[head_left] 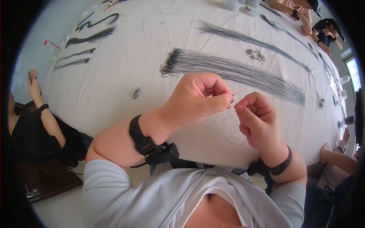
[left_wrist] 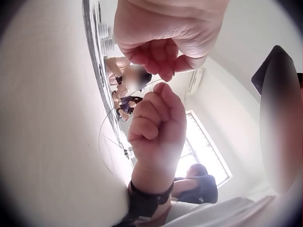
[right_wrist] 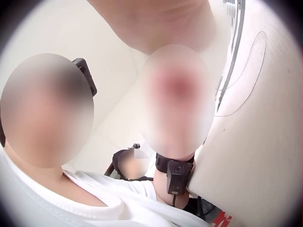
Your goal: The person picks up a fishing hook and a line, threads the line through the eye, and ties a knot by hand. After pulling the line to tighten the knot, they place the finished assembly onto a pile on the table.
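My left hand (head_left: 201, 95) pinches a tiny dark hook-like piece (head_left: 232, 98) between thumb and forefinger, a fine tip jutting past the fingertips. Close beside it, my right hand (head_left: 258, 119) pinches thin line, thumb against forefinger and the other fingers curled. The two sets of fingertips almost meet above the near part of the table. A loose loop of the thin line (right_wrist: 261, 61) hangs by the hands in the right wrist view, where blur covers the fingers. Just beyond the hands lies a wide bundle of dark lines (head_left: 235, 72), small dark hooks (head_left: 173, 60) clustered at its left end.
On the white tablecloth (head_left: 125, 49) lie a small pile of hooks (head_left: 254, 55), a little dark clump (head_left: 137, 92) and another long bundle (head_left: 251, 41). Dark strands (head_left: 91, 37) lie at the far left. Other people sit around the table; clear plastic boxes (head_left: 231, 5) stand at the back.
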Demonstrator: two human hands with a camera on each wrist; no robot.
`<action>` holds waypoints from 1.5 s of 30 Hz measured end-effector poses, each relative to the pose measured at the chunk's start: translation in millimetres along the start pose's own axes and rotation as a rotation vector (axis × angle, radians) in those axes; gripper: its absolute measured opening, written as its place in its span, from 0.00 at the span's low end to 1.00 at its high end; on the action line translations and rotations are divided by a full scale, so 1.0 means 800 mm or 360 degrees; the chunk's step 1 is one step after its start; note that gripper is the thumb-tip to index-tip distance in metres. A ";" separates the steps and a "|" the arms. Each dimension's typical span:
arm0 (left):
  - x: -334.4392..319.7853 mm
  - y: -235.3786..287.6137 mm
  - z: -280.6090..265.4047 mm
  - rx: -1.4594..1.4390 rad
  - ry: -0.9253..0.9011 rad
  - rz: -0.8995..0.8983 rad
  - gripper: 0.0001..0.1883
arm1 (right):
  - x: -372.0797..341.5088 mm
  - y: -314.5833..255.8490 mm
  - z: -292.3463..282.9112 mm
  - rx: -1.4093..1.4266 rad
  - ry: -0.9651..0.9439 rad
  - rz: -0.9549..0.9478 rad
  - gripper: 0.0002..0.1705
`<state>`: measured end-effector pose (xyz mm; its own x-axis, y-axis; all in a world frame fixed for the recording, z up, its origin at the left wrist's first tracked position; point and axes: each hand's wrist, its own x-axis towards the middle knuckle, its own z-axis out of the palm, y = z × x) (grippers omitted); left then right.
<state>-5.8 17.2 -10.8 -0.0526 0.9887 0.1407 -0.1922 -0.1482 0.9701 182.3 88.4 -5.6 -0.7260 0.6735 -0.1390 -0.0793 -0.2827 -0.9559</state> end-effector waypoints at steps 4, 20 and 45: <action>-0.001 -0.008 0.000 0.0147 -0.0005 0.0294 0.04 | -0.001 0.002 0.005 0.0164 -0.0104 0.0061 0.03; -0.004 -0.017 0.010 -0.0821 0.0036 -0.0149 0.07 | 0.003 -0.002 0.012 0.0599 -0.0382 0.0704 0.06; 0.002 -0.016 0.002 0.0227 -0.0030 0.0548 0.05 | -0.010 -0.002 0.000 0.0509 -0.0436 -0.0106 0.07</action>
<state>-1.9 20.4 -22.7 -0.0718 0.8818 0.4662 -0.0278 -0.4689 0.8828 188.4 83.5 -3.0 -0.8635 0.5031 0.0354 -0.3086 -0.4717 -0.8260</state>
